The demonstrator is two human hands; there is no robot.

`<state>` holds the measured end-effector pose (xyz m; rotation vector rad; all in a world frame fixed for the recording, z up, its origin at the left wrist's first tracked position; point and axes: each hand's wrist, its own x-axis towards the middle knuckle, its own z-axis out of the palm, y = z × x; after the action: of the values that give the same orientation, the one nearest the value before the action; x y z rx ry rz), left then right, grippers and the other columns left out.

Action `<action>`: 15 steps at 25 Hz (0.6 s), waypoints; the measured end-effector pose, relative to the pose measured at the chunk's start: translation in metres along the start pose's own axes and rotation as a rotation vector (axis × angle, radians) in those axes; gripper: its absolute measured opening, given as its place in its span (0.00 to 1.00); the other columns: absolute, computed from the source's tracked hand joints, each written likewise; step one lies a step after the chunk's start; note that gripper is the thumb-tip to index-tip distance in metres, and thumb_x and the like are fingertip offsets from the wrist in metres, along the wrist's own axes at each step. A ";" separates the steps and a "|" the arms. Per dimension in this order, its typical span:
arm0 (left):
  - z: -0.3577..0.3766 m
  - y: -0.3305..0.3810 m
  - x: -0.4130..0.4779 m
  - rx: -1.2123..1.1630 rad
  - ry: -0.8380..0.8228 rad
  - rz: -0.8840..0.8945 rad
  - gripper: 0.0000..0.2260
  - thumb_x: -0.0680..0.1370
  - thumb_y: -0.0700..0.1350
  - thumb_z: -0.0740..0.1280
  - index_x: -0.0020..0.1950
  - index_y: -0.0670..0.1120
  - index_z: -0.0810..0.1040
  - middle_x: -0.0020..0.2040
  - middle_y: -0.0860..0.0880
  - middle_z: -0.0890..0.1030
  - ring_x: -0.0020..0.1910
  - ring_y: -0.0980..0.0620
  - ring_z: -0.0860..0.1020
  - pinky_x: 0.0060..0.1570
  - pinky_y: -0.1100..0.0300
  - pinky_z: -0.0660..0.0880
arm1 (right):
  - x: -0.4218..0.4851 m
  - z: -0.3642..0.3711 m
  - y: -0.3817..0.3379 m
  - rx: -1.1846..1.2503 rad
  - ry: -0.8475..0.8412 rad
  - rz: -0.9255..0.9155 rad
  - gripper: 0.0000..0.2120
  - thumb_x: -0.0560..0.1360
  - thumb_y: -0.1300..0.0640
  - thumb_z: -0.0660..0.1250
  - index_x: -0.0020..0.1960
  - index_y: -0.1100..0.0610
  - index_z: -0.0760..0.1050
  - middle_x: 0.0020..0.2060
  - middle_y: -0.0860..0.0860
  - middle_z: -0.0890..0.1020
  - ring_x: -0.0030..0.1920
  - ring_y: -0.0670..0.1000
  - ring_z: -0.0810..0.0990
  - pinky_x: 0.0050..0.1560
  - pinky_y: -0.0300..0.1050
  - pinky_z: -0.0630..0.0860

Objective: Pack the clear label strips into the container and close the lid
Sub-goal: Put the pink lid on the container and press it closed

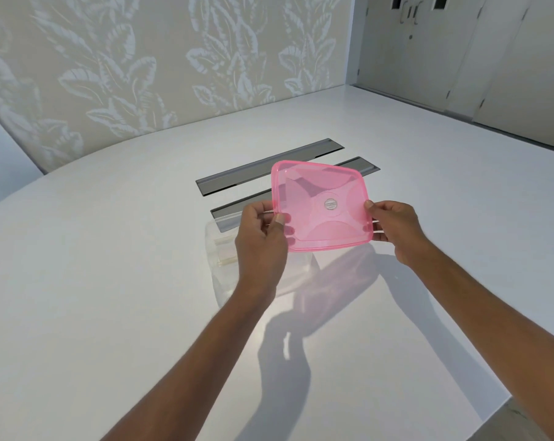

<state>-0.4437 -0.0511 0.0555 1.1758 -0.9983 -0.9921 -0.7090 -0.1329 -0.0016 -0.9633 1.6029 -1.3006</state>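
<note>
- My two bare forearms reach forward from the bottom edge and converge toward the middle, both raised off the white counter [110,249].
- My left hand [261,238] is closed on the left edge of the translucent pink square plastic lid [321,206], thumb on top, fingertips [289,231] showing through from beneath.
- My right hand [393,229] pinches the right edge, thumb on top, fingers curled under.
- Both wrists are held about level.
</note>
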 end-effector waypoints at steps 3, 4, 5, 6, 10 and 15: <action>-0.025 -0.001 0.016 0.165 0.125 0.035 0.07 0.81 0.41 0.68 0.55 0.52 0.82 0.50 0.50 0.86 0.43 0.54 0.82 0.40 0.61 0.81 | 0.003 0.014 -0.004 -0.018 -0.013 -0.016 0.10 0.79 0.53 0.75 0.46 0.60 0.84 0.44 0.58 0.88 0.34 0.53 0.85 0.38 0.48 0.85; -0.032 -0.002 0.021 0.204 0.156 0.034 0.07 0.81 0.42 0.68 0.56 0.52 0.83 0.50 0.52 0.86 0.44 0.54 0.82 0.40 0.63 0.80 | 0.004 0.019 -0.005 -0.027 -0.020 -0.022 0.10 0.79 0.53 0.75 0.46 0.60 0.85 0.45 0.60 0.88 0.34 0.54 0.85 0.39 0.49 0.86; -0.040 -0.003 0.025 0.216 0.173 0.020 0.07 0.81 0.43 0.69 0.56 0.52 0.84 0.50 0.52 0.86 0.44 0.54 0.82 0.41 0.64 0.80 | 0.005 0.024 -0.007 -0.038 -0.026 -0.028 0.09 0.78 0.54 0.75 0.46 0.61 0.86 0.45 0.61 0.88 0.34 0.54 0.85 0.39 0.50 0.86; -0.047 -0.004 0.030 0.211 0.182 -0.003 0.07 0.81 0.43 0.69 0.57 0.51 0.85 0.50 0.51 0.87 0.44 0.53 0.83 0.43 0.61 0.82 | 0.006 0.030 -0.008 -0.050 -0.033 -0.035 0.09 0.78 0.55 0.76 0.47 0.61 0.86 0.46 0.61 0.88 0.34 0.54 0.84 0.40 0.50 0.87; -0.072 -0.009 0.045 0.245 0.219 -0.074 0.07 0.79 0.44 0.71 0.53 0.51 0.87 0.48 0.50 0.89 0.48 0.44 0.87 0.55 0.48 0.86 | 0.009 0.051 -0.014 -0.081 -0.058 -0.050 0.08 0.77 0.56 0.77 0.47 0.62 0.87 0.46 0.63 0.88 0.35 0.55 0.84 0.42 0.52 0.88; -0.096 -0.023 0.055 0.322 0.272 -0.147 0.10 0.79 0.43 0.71 0.40 0.55 0.85 0.42 0.52 0.88 0.39 0.49 0.84 0.54 0.45 0.86 | 0.012 0.078 -0.018 -0.104 -0.106 -0.051 0.06 0.77 0.59 0.77 0.52 0.61 0.88 0.46 0.62 0.89 0.40 0.57 0.85 0.49 0.55 0.88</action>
<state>-0.3389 -0.0832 0.0277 1.6238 -0.8825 -0.7736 -0.6394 -0.1734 0.0060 -1.1246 1.5857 -1.1898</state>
